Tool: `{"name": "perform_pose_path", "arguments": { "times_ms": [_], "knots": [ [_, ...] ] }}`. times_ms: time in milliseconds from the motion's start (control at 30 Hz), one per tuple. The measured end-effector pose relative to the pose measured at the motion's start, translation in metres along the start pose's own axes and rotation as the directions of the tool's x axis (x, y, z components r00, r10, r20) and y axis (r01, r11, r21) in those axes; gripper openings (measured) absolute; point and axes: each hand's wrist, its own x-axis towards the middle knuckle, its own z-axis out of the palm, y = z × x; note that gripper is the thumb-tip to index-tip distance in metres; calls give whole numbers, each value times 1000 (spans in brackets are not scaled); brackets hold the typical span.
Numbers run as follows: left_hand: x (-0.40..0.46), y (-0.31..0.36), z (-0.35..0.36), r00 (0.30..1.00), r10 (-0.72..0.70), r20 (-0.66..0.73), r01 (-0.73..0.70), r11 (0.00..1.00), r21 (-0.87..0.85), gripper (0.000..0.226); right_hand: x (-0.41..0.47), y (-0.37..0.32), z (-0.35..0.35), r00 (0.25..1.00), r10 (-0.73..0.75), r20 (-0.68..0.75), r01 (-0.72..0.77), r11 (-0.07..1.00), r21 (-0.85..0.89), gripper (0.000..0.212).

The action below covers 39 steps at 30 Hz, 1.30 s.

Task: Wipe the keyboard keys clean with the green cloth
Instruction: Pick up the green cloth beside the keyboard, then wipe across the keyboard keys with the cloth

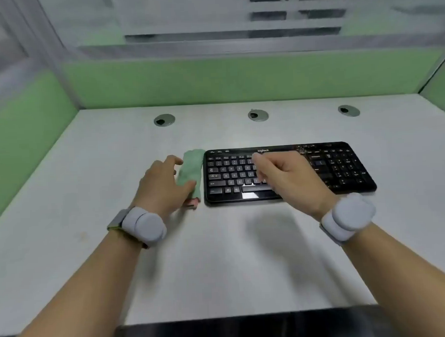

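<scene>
A black keyboard (338,168) lies on the white desk (233,257), right of centre. A folded green cloth (191,169) rests on the desk just off the keyboard's left edge, with a small pink bit showing at its near end. My left hand (163,186) is on the cloth's left side, fingers spread, thumb touching its near part. My right hand (288,178) hovers over the middle keys with fingers loosely curled, holding nothing. It hides the keys beneath it.
Three round cable grommets (258,115) sit in a row near the desk's far edge. Green partition walls (212,79) close in the back and both sides. A dark edge (248,327) runs along the desk's near side. Both wrists wear grey bands.
</scene>
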Motion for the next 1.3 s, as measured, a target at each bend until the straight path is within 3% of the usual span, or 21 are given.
{"name": "perform_pose_path", "arguments": {
  "times_ms": [233, 300, 367, 433, 533, 600, 667, 800, 933, 1033, 1100, 1167, 1233, 1300],
  "knots": [
    [11, -6, 13, 998, -55, 27, 55, 998, -28, 51, -14, -10, 32, 999, 33, 4, -33, 997, -66, 36],
    [15, -3, 13, 998, -62, -33, 55, 982, -180, 42, -13, -7, 37, 997, 76, 8, -76, 997, 11, 25],
    [17, 7, 9, 998, -43, -54, 13, 888, -460, 35, -9, -5, 43, 988, 155, 22, -156, 961, 226, 20],
    [15, 19, 2, 995, 87, -54, -101, 737, -668, 32, -1, -6, 48, 957, 280, 71, -274, 803, 530, 18],
    [11, 35, -4, 941, 336, -39, -252, 620, -743, 27, 16, -12, 48, 913, 363, 187, -360, 497, 790, 33],
    [20, 41, -2, 930, 366, -29, -266, 617, -741, 32, 28, -13, 46, 907, 365, 208, -335, 332, 882, 47],
    [37, 40, 2, 954, 294, -53, -236, 634, -737, 35, 35, -11, 44, 895, 406, 183, -304, 256, 918, 44],
    [72, 20, 16, 983, 136, -121, -182, 757, -628, 22, 42, 0, 39, 885, 456, 89, -289, 391, 874, 36],
    [91, 0, 34, 989, 129, -72, -147, 874, -462, 12, 52, 7, 31, 837, 527, 151, -397, 393, 829, 51],
    [93, -6, 44, 983, 166, -73, -181, 925, -335, 9, 64, 12, 32, 828, 555, 75, -432, 547, 717, 43],
    [95, -10, 49, 979, 185, -89, -203, 940, -275, 11, 77, 17, 37, 890, 450, -74, -344, 769, 538, 40],
    [94, -7, 50, 974, 209, -89, -225, 944, -243, 12, 86, 21, 40, 960, 237, -149, -204, 957, 207, 38],
    [96, -7, 51, 971, 221, -95, -236, 947, -216, 14, 96, 26, 49, 978, 151, -147, -165, 983, -84, 36],
    [97, -8, 51, 969, 223, -101, -241, 947, -214, 15, 102, 25, 56, 986, 91, -141, -126, 956, -264, 34]
  ]
}}
